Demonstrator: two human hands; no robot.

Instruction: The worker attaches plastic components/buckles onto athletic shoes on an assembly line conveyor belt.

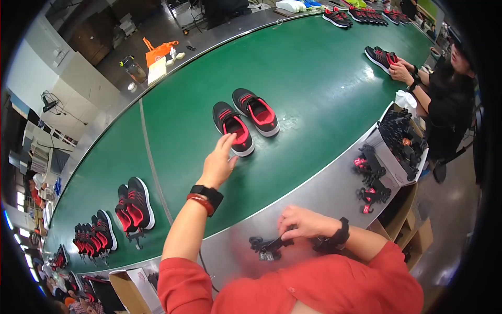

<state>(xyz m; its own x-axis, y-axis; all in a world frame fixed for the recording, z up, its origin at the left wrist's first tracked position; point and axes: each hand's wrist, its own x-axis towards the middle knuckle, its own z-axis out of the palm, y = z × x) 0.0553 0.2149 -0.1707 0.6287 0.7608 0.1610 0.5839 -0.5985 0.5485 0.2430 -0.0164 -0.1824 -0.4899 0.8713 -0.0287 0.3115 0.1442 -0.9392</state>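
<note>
Two black sneakers with red lining and white soles rest side by side on the green belt, a left-hand shoe (225,118) and a right-hand shoe (256,112). My left hand (218,161) reaches to the heel of the left-hand shoe. Its fingers are stretched out and apart; whether they touch the collar I cannot tell. Over the grey metal ledge near my body, my right hand (299,224) pinches a black plastic shoe hanger (277,244). Small tags (268,256) show just below it, and part of the hanger hides behind my fingers.
More hangers with red tags (370,180) lie on the ledge at right, beside an open box of black hangers (400,138). A co-worker (444,97) handles another pair of sneakers (381,57). Sneakers with hangers (133,206) line the belt at left; a cardboard box (125,290) stands below.
</note>
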